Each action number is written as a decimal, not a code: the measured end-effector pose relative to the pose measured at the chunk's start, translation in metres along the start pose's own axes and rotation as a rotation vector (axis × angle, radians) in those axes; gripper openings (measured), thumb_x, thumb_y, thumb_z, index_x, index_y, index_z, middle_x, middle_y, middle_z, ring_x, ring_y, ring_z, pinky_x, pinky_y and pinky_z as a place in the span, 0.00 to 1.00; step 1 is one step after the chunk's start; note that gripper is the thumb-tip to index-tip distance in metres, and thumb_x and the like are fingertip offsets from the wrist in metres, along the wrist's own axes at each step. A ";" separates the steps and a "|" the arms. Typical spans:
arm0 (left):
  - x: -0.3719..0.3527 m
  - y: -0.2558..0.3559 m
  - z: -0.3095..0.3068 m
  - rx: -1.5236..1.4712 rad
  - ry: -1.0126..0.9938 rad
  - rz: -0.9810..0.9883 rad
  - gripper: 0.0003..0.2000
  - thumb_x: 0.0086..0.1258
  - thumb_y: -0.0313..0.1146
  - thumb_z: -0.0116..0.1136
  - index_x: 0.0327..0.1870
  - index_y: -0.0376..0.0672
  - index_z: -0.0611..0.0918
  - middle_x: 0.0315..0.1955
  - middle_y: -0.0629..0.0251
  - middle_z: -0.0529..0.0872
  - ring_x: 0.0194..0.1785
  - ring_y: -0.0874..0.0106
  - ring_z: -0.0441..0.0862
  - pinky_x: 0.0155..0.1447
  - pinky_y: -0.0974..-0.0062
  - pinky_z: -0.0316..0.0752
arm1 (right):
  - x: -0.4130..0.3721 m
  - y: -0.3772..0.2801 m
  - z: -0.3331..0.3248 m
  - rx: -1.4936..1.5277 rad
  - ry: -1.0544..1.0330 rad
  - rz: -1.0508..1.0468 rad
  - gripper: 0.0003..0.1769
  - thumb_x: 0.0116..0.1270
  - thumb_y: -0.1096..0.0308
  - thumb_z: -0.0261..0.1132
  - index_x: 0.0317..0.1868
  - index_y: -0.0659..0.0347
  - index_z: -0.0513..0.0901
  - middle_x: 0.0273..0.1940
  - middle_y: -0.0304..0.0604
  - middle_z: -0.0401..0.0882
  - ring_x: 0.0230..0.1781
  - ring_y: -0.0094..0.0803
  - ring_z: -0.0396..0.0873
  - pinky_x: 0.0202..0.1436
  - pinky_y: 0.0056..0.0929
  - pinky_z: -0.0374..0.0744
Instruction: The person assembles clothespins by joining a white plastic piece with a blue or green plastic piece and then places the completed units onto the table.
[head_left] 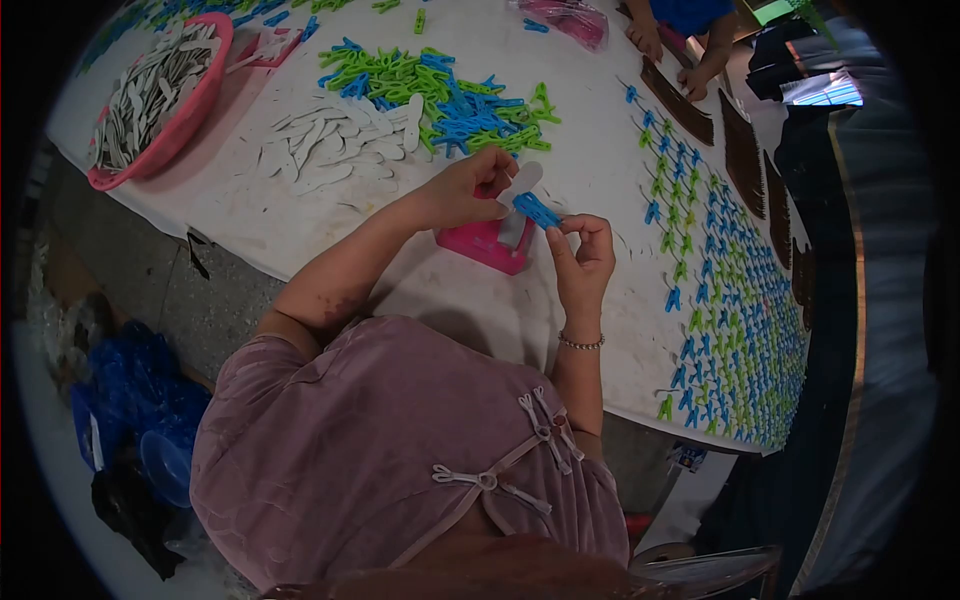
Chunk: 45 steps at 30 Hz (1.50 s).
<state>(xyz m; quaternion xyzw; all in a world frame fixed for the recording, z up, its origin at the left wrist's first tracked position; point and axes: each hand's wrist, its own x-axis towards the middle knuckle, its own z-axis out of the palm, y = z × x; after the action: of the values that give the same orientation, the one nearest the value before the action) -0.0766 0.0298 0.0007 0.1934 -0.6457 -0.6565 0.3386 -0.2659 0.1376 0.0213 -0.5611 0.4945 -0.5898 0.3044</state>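
Two grips mid-frame: left hand [465,190] pinches white strip [524,180], right hand [585,255] pinches blue clip [537,210]; seemingly mating them, so keep both square.

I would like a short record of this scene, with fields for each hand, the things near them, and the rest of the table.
Left hand: pinches a white flat piece
Right hand: pinches a blue clip against that piece
Beneath: pink block on the table
Loose piles: green and blue clips; white pieces
Pink basin: more white pieces
Rows of clips: near the right edge
Other person's hands: far side
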 end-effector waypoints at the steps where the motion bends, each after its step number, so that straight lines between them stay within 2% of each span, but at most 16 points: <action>1: 0.000 0.001 0.000 -0.001 0.000 0.001 0.22 0.54 0.24 0.63 0.49 0.44 0.68 0.36 0.73 0.67 0.41 0.80 0.65 0.49 0.81 0.64 | 0.000 0.000 0.001 -0.001 -0.001 0.000 0.12 0.61 0.77 0.68 0.41 0.63 0.73 0.40 0.37 0.75 0.42 0.23 0.72 0.52 0.23 0.72; 10: -0.001 -0.002 -0.002 0.070 -0.044 -0.004 0.23 0.55 0.24 0.63 0.51 0.43 0.68 0.37 0.73 0.69 0.43 0.80 0.66 0.51 0.81 0.64 | 0.003 0.004 0.005 -0.047 -0.022 -0.013 0.14 0.60 0.76 0.69 0.42 0.61 0.72 0.42 0.40 0.77 0.45 0.25 0.73 0.55 0.25 0.71; 13: -0.003 0.003 -0.002 0.083 -0.041 0.002 0.25 0.56 0.25 0.64 0.56 0.44 0.68 0.43 0.71 0.73 0.47 0.78 0.69 0.55 0.78 0.65 | -0.002 0.008 -0.003 -0.042 0.029 0.003 0.09 0.63 0.73 0.67 0.41 0.63 0.76 0.42 0.40 0.77 0.44 0.25 0.73 0.54 0.26 0.71; 15: -0.005 0.017 -0.010 0.331 0.079 0.125 0.26 0.59 0.26 0.64 0.60 0.44 0.68 0.49 0.70 0.76 0.51 0.75 0.71 0.60 0.74 0.65 | -0.009 0.015 -0.019 -0.065 0.140 0.130 0.07 0.66 0.69 0.65 0.40 0.65 0.80 0.39 0.39 0.79 0.39 0.22 0.73 0.49 0.22 0.72; 16: -0.006 0.022 -0.017 0.379 0.115 0.149 0.25 0.61 0.26 0.63 0.59 0.44 0.70 0.50 0.70 0.76 0.53 0.73 0.72 0.61 0.72 0.65 | -0.013 0.013 -0.029 -0.082 0.183 0.131 0.07 0.66 0.69 0.65 0.40 0.65 0.80 0.39 0.39 0.79 0.39 0.22 0.73 0.49 0.22 0.72; 18: -0.010 0.028 -0.035 0.481 0.178 0.180 0.21 0.62 0.27 0.62 0.58 0.43 0.73 0.51 0.67 0.77 0.55 0.70 0.72 0.61 0.70 0.65 | -0.021 0.006 -0.050 -0.031 0.337 0.373 0.10 0.69 0.65 0.62 0.40 0.66 0.83 0.34 0.37 0.79 0.31 0.18 0.71 0.40 0.19 0.73; 19: -0.014 0.027 -0.046 0.538 0.210 0.187 0.20 0.63 0.28 0.62 0.56 0.42 0.75 0.51 0.65 0.78 0.56 0.68 0.73 0.61 0.69 0.66 | -0.027 0.009 -0.065 -0.043 0.374 0.371 0.10 0.69 0.65 0.62 0.40 0.66 0.83 0.34 0.37 0.79 0.31 0.18 0.71 0.40 0.19 0.73; 21: -0.021 0.022 -0.072 0.903 0.249 0.197 0.20 0.60 0.31 0.64 0.55 0.42 0.76 0.51 0.60 0.78 0.52 0.61 0.76 0.56 0.68 0.70 | -0.041 0.025 -0.099 0.204 0.497 0.572 0.13 0.70 0.61 0.61 0.40 0.65 0.81 0.30 0.36 0.78 0.25 0.20 0.71 0.31 0.20 0.72; 22: -0.025 0.020 -0.080 0.900 0.230 0.210 0.20 0.60 0.31 0.64 0.55 0.42 0.76 0.51 0.60 0.78 0.52 0.61 0.76 0.56 0.68 0.70 | -0.045 0.027 -0.111 0.204 0.519 0.565 0.13 0.70 0.61 0.61 0.40 0.65 0.81 0.30 0.36 0.78 0.25 0.20 0.71 0.31 0.20 0.72; 24: -0.035 0.018 -0.089 1.193 0.237 0.149 0.19 0.59 0.30 0.63 0.52 0.42 0.78 0.52 0.57 0.78 0.53 0.56 0.76 0.56 0.64 0.71 | -0.049 0.033 -0.132 0.362 0.647 0.614 0.12 0.71 0.64 0.59 0.38 0.66 0.80 0.25 0.35 0.74 0.21 0.21 0.67 0.26 0.23 0.73; 28: -0.046 0.006 -0.089 1.269 0.213 0.135 0.17 0.58 0.30 0.63 0.50 0.41 0.80 0.52 0.56 0.79 0.53 0.55 0.75 0.56 0.63 0.70 | -0.042 0.049 -0.165 0.450 0.755 0.626 0.11 0.71 0.66 0.57 0.37 0.66 0.79 0.24 0.36 0.72 0.20 0.22 0.68 0.25 0.24 0.75; 30: -0.046 0.000 -0.089 1.323 0.261 0.150 0.16 0.59 0.29 0.61 0.50 0.40 0.80 0.52 0.56 0.80 0.54 0.56 0.76 0.57 0.63 0.71 | -0.033 0.057 -0.177 0.483 0.878 0.664 0.11 0.71 0.66 0.56 0.36 0.66 0.78 0.24 0.36 0.72 0.19 0.23 0.68 0.25 0.25 0.78; 33: -0.046 -0.001 -0.089 1.323 0.292 0.164 0.15 0.60 0.30 0.60 0.49 0.40 0.81 0.50 0.57 0.81 0.53 0.57 0.76 0.56 0.64 0.71 | -0.026 0.066 -0.188 0.502 0.922 0.660 0.11 0.71 0.66 0.57 0.35 0.65 0.78 0.23 0.36 0.72 0.19 0.22 0.68 0.26 0.26 0.81; 45: -0.049 -0.003 -0.091 1.225 0.350 0.192 0.11 0.63 0.32 0.59 0.45 0.40 0.85 0.49 0.58 0.83 0.52 0.59 0.78 0.56 0.66 0.72 | -0.018 0.077 -0.193 0.627 0.898 0.678 0.10 0.71 0.67 0.57 0.32 0.62 0.78 0.23 0.35 0.74 0.18 0.22 0.69 0.29 0.27 0.82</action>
<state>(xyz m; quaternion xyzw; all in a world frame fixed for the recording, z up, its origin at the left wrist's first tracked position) 0.0196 -0.0017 -0.0199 0.3972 -0.8533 -0.0946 0.3243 -0.4633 0.1752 -0.0335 0.0433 0.5280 -0.7549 0.3867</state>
